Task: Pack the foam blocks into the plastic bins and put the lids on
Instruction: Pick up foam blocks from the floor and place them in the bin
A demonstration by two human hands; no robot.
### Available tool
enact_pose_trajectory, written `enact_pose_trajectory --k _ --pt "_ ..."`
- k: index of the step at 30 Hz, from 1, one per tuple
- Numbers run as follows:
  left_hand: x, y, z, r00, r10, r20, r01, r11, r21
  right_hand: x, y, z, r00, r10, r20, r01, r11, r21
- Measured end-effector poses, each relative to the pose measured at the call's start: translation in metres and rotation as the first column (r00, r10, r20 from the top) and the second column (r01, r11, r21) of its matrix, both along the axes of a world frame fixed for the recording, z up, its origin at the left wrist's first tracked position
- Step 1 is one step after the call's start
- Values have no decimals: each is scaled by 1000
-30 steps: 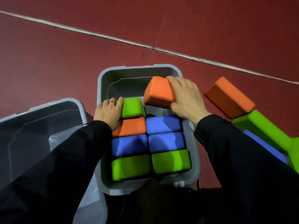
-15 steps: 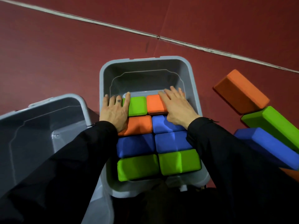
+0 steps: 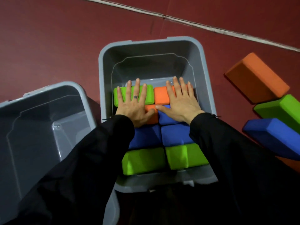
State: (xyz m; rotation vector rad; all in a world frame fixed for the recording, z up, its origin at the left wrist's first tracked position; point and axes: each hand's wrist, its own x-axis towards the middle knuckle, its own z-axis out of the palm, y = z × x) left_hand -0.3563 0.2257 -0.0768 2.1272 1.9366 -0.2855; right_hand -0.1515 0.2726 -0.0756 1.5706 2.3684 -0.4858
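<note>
A grey plastic bin (image 3: 151, 46) stands in front of me, holding two columns of foam blocks on edge. My left hand (image 3: 134, 104) lies flat, fingers spread, on the far green block (image 3: 150, 93) and the orange block behind it. My right hand (image 3: 180, 101) lies flat on the far orange block (image 3: 161, 95) and a blue block (image 3: 167, 118). Nearer me sit two more blue blocks (image 3: 176, 135) and two green blocks (image 3: 185, 155). The far end of the bin is bare. Neither hand grips anything.
A second grey bin (image 3: 40, 114) with nothing in it stands at the left. Loose blocks lie on the red floor at the right: orange (image 3: 256, 77), green (image 3: 280, 109), blue (image 3: 274, 137). A white line (image 3: 194, 24) crosses the floor beyond.
My right hand set the orange block down into the far right slot and let go. Both hands then slid forward and spread flat on top of the far blocks.
</note>
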Motion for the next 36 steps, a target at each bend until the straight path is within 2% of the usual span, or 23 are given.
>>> enact_pose_trajectory --k 3,5,8,11,15,19,22,26,31,33,36 --pt "8 -3 5 999 32 -19 -33 999 -35 10 0 13 999 4 -52 -6 999 -50" --pt "14 2 16 999 31 27 -29 998 -54 17 1 28 994 1 -113 -8 998 -56" --pt "24 -1 34 994 -54 97 57 998 -26 27 -5 55 978 -22 -209 14 999 -40" --pt "45 -7 60 981 -155 117 162 986 -50 43 -13 85 973 -53 -227 53 999 -9" --pt "82 -7 109 961 -198 191 214 974 -69 69 -29 132 945 -182 -270 187 982 -8" --pt "137 -20 150 913 -301 274 317 948 -17 117 -70 168 859 -349 -374 372 928 -12" --pt "193 -37 176 864 -414 287 426 904 21 175 -113 183 781 -485 -392 521 853 -18" --pt "273 -73 198 797 -539 273 563 827 -9 255 -187 192 649 -646 -401 684 727 -65" --pt "370 -123 210 681 -685 258 715 698 -35 346 -289 193 422 -803 -420 872 486 -53" --pt "406 -139 216 640 -722 260 754 656 -34 373 -320 200 340 -821 -458 922 387 -10" --pt "462 -157 228 570 -771 285 800 599 20 412 -352 220 279 -780 -560 960 210 187"
